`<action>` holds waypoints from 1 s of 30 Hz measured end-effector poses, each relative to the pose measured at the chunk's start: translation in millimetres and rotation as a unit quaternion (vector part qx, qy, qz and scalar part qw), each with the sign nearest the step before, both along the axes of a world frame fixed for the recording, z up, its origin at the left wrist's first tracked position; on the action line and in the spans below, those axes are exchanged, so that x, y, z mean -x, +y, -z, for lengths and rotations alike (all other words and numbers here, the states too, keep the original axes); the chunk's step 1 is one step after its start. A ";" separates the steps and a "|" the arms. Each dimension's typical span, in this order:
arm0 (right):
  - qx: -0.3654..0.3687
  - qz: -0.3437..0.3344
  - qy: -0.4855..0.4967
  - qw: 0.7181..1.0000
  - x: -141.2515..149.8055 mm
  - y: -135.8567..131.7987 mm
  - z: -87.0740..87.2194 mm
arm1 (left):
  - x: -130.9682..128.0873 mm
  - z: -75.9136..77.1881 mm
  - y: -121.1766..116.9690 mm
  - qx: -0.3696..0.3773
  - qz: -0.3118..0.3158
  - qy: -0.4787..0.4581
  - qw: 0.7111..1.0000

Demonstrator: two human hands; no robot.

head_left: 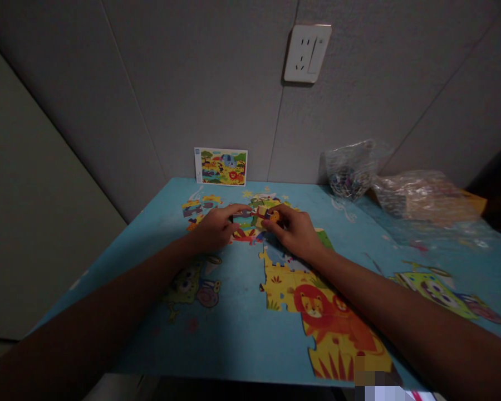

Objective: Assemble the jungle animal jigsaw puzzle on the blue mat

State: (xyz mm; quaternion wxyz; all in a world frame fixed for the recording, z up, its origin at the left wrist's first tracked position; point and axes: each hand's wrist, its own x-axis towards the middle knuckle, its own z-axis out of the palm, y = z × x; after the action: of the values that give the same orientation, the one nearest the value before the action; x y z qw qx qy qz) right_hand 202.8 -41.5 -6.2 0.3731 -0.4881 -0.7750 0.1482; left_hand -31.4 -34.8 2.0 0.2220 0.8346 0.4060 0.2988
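Both my hands rest on a blue table (229, 334) among puzzle pieces. My left hand (215, 227) lies over loose pieces with its fingers curled and fingertips pressing on a piece near the middle. My right hand (293, 229) pinches a small orange puzzle piece (274, 216) between thumb and fingers. A joined section of puzzle showing a lion (317, 312) on yellow lies in front of my right forearm. More loose pieces (198, 207) sit left of my left hand.
A reference picture card (221, 166) leans against the wall at the table's back edge. Two clear plastic bags (353, 170) (421, 200) lie at the back right. A wall socket (307, 53) is above. Cartoon prints decorate the tabletop.
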 end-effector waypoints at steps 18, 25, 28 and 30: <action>0.040 -0.092 0.059 0.993 -1.3 2.2 3.8 | -0.9 3.3 2.4 0.011 0.029 -0.006 1.000; 0.016 0.085 0.138 0.987 -16.4 23.0 10.7 | 54.7 -12.5 36.7 -0.048 -0.370 0.070 0.925; 0.042 0.116 0.073 0.990 -21.2 26.8 9.4 | 75.2 -8.8 44.0 0.025 -0.410 0.217 0.885; 0.044 0.118 0.042 0.991 -20.9 25.5 7.6 | 79.8 -3.5 44.9 0.052 -0.400 0.271 0.874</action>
State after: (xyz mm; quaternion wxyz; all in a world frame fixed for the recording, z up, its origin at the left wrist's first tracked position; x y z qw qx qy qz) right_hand 223.7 -16.0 -13.8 0.3981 -0.5855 -0.6884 0.1572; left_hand -111.2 10.1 5.5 0.0075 0.6367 0.7642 0.1028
